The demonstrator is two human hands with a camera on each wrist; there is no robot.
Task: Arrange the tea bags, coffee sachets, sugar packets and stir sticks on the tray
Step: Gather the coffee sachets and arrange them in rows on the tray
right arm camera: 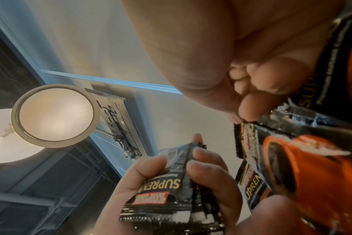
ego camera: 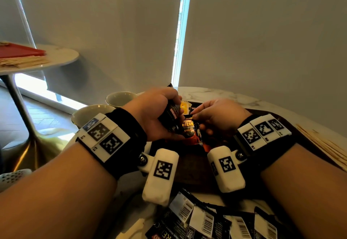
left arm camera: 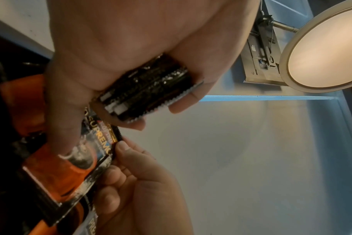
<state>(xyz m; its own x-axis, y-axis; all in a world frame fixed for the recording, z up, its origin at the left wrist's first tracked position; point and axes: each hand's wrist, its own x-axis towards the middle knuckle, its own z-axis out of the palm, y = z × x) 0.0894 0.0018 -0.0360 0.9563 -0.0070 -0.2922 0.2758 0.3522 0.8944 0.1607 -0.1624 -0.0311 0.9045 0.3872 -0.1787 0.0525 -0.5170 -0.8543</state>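
My left hand (ego camera: 165, 111) grips a stack of black coffee sachets (ego camera: 170, 116) above the dark tray (ego camera: 189, 171). In the left wrist view the stack (left arm camera: 149, 89) sits between my thumb and curled fingers. My right hand (ego camera: 199, 121) pinches the top corner of one orange-and-black coffee sachet (ego camera: 190, 132), which lies over other sachets on the tray. The right wrist view shows that pinch (right arm camera: 241, 120) on the sachet (right arm camera: 303, 160), with the left hand's stack (right arm camera: 171, 190) close beside it. A yellow packet (ego camera: 185, 106) lies beyond my hands. Stir sticks (ego camera: 326, 146) lie on the tray's right side.
Several black sachets (ego camera: 206, 220) lie barcode side up on the marble table in front of the tray. Two pale cups (ego camera: 120, 98) (ego camera: 90, 113) stand at the left. A second round table (ego camera: 62, 55) with a red tray stands farther left.
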